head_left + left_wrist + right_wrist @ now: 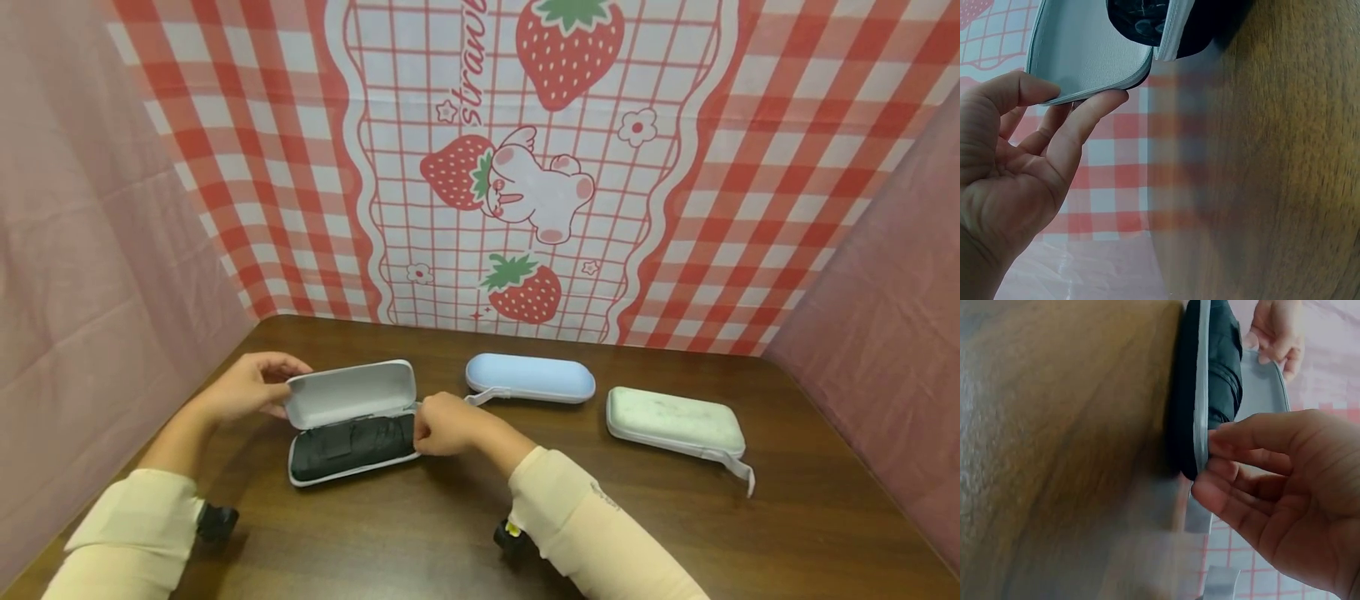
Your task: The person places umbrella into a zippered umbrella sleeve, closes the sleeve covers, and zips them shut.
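1. Pinching the raised lid [348, 393] of the open hard-shell case [356, 408] at its left edge, our left hand [246, 388] has thumb and fingers close together with the lid between them.
2. We have our right hand [448, 425] at the opposite end, fingers bent and tips narrowly gathered, gripping the pale rim [1202, 375] of the case's base.
3. Our case lies towards the left of the brown wooden bench [465, 533], between our two hands, its grey-lined lid tilted up behind the base.
4. Inside the base we see a black folded-fabric bundle [352, 446], filling most of its length.
5. Just beyond our right hand rests a closed light blue case [531, 377] with a short strap towards us; farther right sits a closed pale green case [675, 419], its strap loop hanging off the near right corner.
6. Behind everything we have a strawberry-print gingham cloth [480, 208], with pink fabric [97, 250] at either side.
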Demonstrator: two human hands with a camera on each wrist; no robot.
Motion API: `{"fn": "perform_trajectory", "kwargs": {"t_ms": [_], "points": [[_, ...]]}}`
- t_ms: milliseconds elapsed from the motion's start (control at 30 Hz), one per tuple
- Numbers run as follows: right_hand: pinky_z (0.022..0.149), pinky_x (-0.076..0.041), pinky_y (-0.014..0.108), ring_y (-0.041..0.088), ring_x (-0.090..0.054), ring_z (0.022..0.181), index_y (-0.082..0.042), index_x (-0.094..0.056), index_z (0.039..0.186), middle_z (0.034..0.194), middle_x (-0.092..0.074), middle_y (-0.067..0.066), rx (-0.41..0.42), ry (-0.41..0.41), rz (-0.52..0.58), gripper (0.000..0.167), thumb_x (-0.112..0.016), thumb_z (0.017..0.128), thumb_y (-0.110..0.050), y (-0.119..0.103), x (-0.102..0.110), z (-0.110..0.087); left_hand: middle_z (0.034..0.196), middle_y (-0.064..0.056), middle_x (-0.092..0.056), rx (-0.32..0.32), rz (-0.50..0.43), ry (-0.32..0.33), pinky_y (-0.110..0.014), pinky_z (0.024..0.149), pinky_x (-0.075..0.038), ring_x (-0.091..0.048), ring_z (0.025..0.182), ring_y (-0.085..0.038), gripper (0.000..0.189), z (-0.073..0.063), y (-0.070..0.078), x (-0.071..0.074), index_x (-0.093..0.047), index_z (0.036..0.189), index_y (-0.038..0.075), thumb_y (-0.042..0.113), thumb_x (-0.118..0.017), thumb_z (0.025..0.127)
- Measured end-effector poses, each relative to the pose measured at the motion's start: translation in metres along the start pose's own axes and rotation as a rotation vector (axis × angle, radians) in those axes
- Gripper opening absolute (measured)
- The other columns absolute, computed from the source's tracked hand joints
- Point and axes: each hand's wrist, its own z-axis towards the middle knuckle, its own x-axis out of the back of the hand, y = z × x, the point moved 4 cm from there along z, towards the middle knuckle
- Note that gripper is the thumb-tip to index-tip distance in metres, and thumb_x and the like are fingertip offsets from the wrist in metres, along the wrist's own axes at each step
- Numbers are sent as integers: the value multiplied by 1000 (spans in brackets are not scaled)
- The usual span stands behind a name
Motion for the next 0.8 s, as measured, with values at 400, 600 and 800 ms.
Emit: {"fn": "perform_trajectory", "kwargs": {"t_ms": [400, 600, 800], "points": [[60, -44, 22, 6, -49, 64, -4, -73, 85, 74, -65, -1, -147, 173, 197, 10, -63, 86, -2, 30, 9, -11, 109, -24, -61, 25, 1, -67, -40, 67, -58, -62, 86, -14, 41, -1, 3, -1, -52, 122, -20, -8, -61, 84], [71, -49, 29, 14, -57, 76, -1, -71, 95, 87, -69, 7, -243, 332, 262, 16, -56, 87, 0, 35, 17, -11, 114, -17, -65, 89, 66, -85, -39, 74, -57, -61, 91, -9, 39, -5, 7, 0, -62, 119, -11, 20, -65, 94], [79, -51, 32, 20, -63, 91, -2, -69, 109, 101, -68, 8, -215, 364, 327, 18, -60, 94, -7, 29, 18, -10, 102, -10, -69, 68, 106, -156, -35, 74, -55, -59, 86, -5, 29, -6, 11, -5, -67, 108, -10, 16, -62, 96]]}}
